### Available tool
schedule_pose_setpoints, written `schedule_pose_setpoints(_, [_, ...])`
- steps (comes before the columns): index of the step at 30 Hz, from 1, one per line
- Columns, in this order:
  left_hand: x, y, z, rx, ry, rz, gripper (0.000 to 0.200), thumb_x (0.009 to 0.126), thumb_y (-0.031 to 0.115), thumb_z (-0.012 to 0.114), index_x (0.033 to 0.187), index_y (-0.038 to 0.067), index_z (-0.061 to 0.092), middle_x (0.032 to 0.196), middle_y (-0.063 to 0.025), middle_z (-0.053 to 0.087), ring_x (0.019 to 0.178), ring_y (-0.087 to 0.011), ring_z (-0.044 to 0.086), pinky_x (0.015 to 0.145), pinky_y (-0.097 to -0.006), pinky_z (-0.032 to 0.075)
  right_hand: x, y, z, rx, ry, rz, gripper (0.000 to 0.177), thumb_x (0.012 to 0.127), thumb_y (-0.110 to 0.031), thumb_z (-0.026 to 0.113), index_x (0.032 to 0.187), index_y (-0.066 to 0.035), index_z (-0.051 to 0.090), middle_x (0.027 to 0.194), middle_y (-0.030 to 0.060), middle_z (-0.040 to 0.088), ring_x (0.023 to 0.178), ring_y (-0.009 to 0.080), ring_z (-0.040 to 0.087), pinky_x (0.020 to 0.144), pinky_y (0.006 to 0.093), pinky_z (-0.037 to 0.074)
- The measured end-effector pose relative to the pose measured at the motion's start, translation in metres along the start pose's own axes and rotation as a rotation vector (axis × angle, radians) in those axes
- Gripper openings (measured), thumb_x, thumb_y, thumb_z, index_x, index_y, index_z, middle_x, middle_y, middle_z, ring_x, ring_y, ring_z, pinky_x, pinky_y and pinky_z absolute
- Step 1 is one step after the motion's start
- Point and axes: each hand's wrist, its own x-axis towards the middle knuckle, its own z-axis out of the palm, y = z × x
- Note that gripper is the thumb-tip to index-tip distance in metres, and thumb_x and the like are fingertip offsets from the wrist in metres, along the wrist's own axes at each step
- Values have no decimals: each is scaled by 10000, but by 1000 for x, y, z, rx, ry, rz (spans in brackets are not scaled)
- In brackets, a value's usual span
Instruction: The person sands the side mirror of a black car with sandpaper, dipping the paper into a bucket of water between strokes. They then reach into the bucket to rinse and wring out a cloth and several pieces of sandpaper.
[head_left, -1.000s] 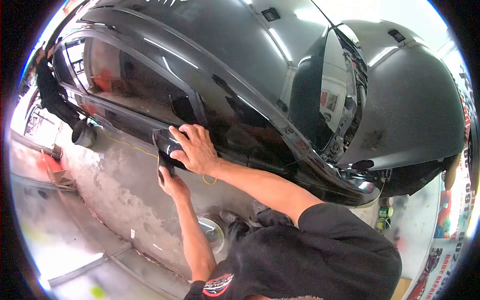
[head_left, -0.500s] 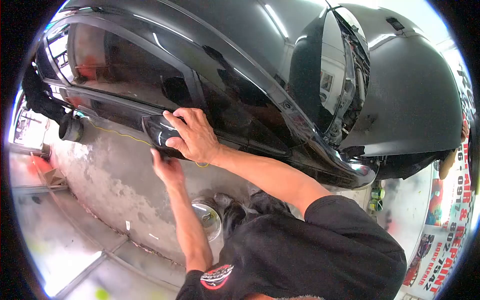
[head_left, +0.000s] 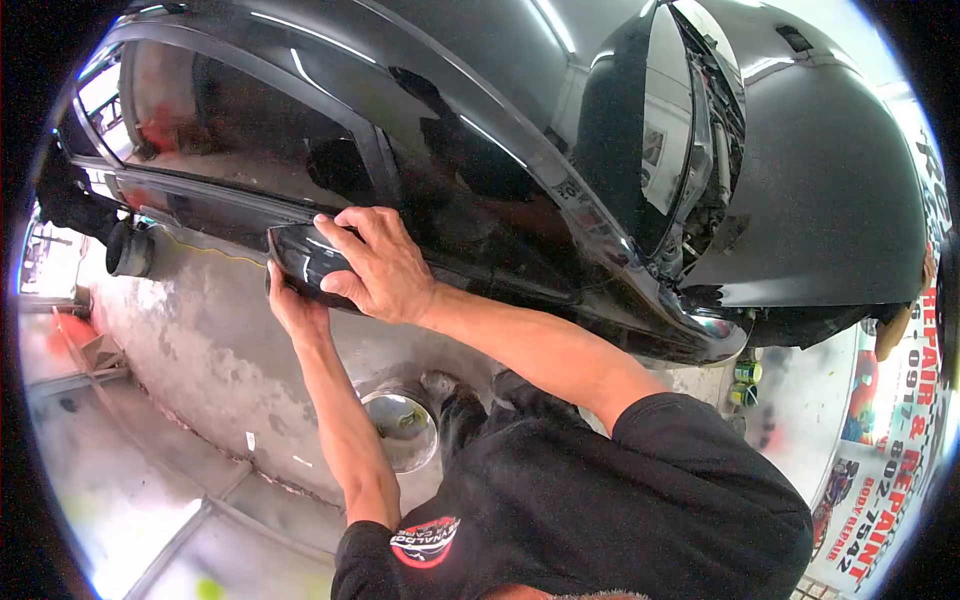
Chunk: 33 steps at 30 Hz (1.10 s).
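Left hand (head_left: 298, 305) at side mirror (head_left: 302, 256) edge, hold unclear; my right hand (head_left: 385, 265) spread over it. I'd press evenly.

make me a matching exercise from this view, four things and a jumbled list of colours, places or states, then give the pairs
Column one
1. side mirror
2. thin cord
3. hood
4. shirt logo

Column two
A. red, white and black
B. raised, at the right of the picture
C. left hand at its edge, right hand on its shell
D. yellow, to the left of both hands in the picture

Right pairs: 1-C, 2-D, 3-B, 4-A
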Motion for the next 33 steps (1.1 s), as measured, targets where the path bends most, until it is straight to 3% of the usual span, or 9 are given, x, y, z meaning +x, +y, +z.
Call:
schedule_pose_setpoints(3, [-22,-23,2,-88,85,97,454,1098,336,449,1375,-8,554,1360,-165,608,1239,-273,604,1057,-426,494,1,0,-2,-3,-5,-8,737,1001,-617,455,1417,-16,552,1248,174,539,1071,371,513,988,478,421])
schedule_pose_setpoints(9, [-80,-37,58,697,283,597,463,1099,214,427,1470,-56,489,1366,-177,621,1208,-210,596,1063,-357,449,-1,1,-1,-29,-12,1,765,994,-641,431,1435,-25,541,1233,173,531,1060,360,499,970,471,418])
schedule_pose_setpoints(12, [-30,22,70,833,131,501,444,1089,187,433,1441,-67,529,1369,-181,621,1211,-215,585,1056,-341,439,-1,-2,-3,-9,-9,9,764,995,-636,441,1439,-22,538,1248,179,527,1076,365,497,984,478,414])
schedule_pose_setpoints(15, [-46,12,74,951,222,569,403,1071,170,483,1408,-29,581,1397,-169,623,1253,-276,596,1079,-373,441,-1,1,-1,0,19,-19,743,1000,-617,463,1433,-18,542,1250,179,535,1095,366,498,993,473,413])
schedule_pose_setpoints(18, [-100,-44,78,1268,121,1004,392,1046,125,529,1412,-5,583,1438,-191,595,1367,-346,537,1126,-424,419,0,2,-3,19,-5,-4,743,1001,-618,459,1424,-15,550,1239,178,541,1095,366,499,990,470,413])
schedule_pose_setpoints(22, [-84,-23,94,1401,105,1098,379,1035,93,543,1401,9,593,1472,-196,563,1418,-373,481,1123,-441,428,-2,5,-1,62,38,-27,744,1012,-621,426,1413,-8,558,1235,179,540,1087,362,499,983,471,412])
schedule_pose_setpoints(24, [-54,18,95,1272,163,651,385,1045,94,530,1421,22,574,1503,-179,537,1418,-346,484,1106,-422,442,-3,2,-4,119,46,0,741,1012,-620,423,1413,-10,557,1233,179,546,1085,364,503,988,469,407])
schedule_pose_setpoints(31, [-126,-43,92,1525,-18,1026,396,1034,120,573,1407,-12,574,1463,-228,558,1387,-382,509,1149,-446,397,-3,4,-2,165,57,-17,750,996,-623,436,1411,-10,554,1212,173,561,1104,367,522,1006,474,410])
schedule_pose_setpoints(33, [-97,-36,75,1169,-71,962,396,1027,97,582,1401,-33,574,1451,-206,579,1368,-337,538,1135,-435,415,-3,1,-7,157,46,10,779,998,-642,407,1418,1,541,1226,182,549,1116,375,514,1014,480,407])
